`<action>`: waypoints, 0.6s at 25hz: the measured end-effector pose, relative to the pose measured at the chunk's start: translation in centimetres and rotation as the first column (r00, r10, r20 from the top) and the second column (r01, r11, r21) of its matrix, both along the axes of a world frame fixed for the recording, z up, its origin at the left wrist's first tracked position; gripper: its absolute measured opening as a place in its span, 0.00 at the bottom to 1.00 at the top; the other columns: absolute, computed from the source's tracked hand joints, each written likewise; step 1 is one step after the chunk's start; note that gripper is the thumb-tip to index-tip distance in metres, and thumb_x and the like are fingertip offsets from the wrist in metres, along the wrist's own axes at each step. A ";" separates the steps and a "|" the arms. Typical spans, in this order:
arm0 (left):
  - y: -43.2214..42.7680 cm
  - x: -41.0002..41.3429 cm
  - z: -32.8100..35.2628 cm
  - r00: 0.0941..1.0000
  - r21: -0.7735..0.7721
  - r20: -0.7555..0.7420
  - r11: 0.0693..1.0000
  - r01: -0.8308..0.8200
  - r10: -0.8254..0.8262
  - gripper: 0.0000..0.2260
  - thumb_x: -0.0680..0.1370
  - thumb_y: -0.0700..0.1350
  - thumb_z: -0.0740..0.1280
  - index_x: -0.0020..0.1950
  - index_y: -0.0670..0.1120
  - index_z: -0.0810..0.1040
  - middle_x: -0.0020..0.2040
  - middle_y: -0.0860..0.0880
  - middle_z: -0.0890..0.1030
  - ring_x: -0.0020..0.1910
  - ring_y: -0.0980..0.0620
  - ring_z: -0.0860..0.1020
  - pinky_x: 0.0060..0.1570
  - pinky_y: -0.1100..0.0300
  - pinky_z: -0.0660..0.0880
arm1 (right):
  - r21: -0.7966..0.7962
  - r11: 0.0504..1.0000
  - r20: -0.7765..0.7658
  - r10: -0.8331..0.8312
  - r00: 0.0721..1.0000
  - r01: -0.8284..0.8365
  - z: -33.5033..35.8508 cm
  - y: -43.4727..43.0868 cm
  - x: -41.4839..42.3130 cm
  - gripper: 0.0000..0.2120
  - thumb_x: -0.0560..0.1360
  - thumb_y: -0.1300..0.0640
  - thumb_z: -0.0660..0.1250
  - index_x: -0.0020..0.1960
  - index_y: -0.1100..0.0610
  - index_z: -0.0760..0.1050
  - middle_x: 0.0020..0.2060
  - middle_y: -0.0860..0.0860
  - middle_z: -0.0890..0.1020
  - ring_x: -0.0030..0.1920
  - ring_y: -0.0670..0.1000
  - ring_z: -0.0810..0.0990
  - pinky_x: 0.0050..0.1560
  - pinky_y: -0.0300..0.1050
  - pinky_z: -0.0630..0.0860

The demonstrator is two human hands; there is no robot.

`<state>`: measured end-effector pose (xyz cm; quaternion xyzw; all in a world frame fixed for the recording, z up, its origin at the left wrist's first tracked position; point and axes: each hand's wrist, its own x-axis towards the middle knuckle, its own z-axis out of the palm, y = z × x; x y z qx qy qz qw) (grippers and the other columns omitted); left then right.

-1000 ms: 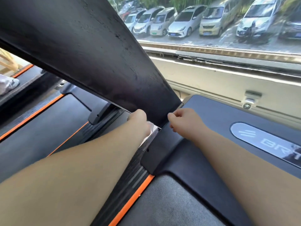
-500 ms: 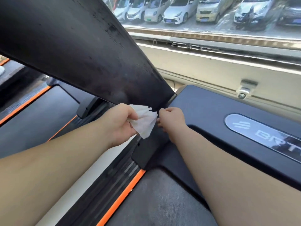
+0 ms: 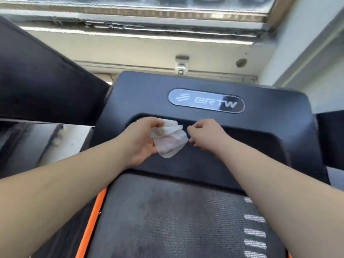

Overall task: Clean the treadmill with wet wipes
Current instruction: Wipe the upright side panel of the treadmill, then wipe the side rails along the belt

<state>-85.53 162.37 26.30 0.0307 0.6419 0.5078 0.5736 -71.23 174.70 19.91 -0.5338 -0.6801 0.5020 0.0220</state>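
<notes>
White and crumpled, the wet wipe (image 3: 171, 141) is pinched by the left hand (image 3: 142, 139) at the frame's centre, over the treadmill's (image 3: 167, 220) black front cover (image 3: 143, 90). The right hand (image 3: 206, 134) is held with fingers curled just beside the wipe's right edge; whether the wipe is gripped there cannot be told.

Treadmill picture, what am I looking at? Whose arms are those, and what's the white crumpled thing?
The camera sits on a person's head and looks down, so you see that person's own two arms. The black cover with the BRTW badge is the front of a treadmill. The grey belt below it is where you walk. The left hand holds a white wet wipe, crumpled, over the cover. The right hand has curled fingers right beside the wipe's edge; I cannot tell if it pinches it.
</notes>
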 end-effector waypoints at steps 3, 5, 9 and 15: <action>1.6 4.3 -0.9 0.981 0.007 -0.029 0.982 0.191 -0.190 0.12 0.82 0.38 0.61 0.58 0.38 0.83 0.55 0.40 0.86 0.50 0.45 0.87 0.47 0.51 0.84 | 0.032 0.978 0.066 -0.208 0.976 0.207 0.6 -0.4 6.5 0.23 0.69 0.49 0.59 0.51 0.67 0.77 0.34 0.53 0.78 0.35 0.52 0.74 0.38 0.50 0.71; 2.3 7.4 -1.0 0.938 0.036 -0.085 0.940 0.339 -0.335 0.11 0.77 0.36 0.62 0.51 0.37 0.83 0.51 0.41 0.86 0.47 0.43 0.85 0.55 0.47 0.82 | 0.058 0.952 0.094 -0.306 0.947 0.301 1.0 -2.5 9.9 0.23 0.69 0.47 0.59 0.49 0.66 0.77 0.34 0.56 0.80 0.35 0.52 0.74 0.38 0.49 0.72; 1.7 14.5 -1.1 0.830 0.087 -0.103 0.826 0.556 -0.548 0.15 0.62 0.39 0.64 0.45 0.39 0.84 0.49 0.38 0.86 0.44 0.41 0.82 0.54 0.42 0.79 | 0.101 0.914 0.141 -0.405 0.903 0.394 3.0 -7.8 17.1 0.21 0.70 0.45 0.61 0.45 0.64 0.78 0.35 0.59 0.82 0.35 0.54 0.77 0.39 0.51 0.80; -1.8 23.9 -2.7 0.644 0.026 -0.146 0.648 0.761 -0.751 0.07 0.73 0.36 0.62 0.36 0.44 0.74 0.35 0.46 0.77 0.37 0.40 0.72 0.36 0.56 0.62 | 0.269 0.921 0.424 -0.376 0.824 0.282 5.9 -16.5 26.5 0.18 0.77 0.49 0.64 0.35 0.61 0.74 0.29 0.54 0.78 0.35 0.57 0.75 0.37 0.47 0.74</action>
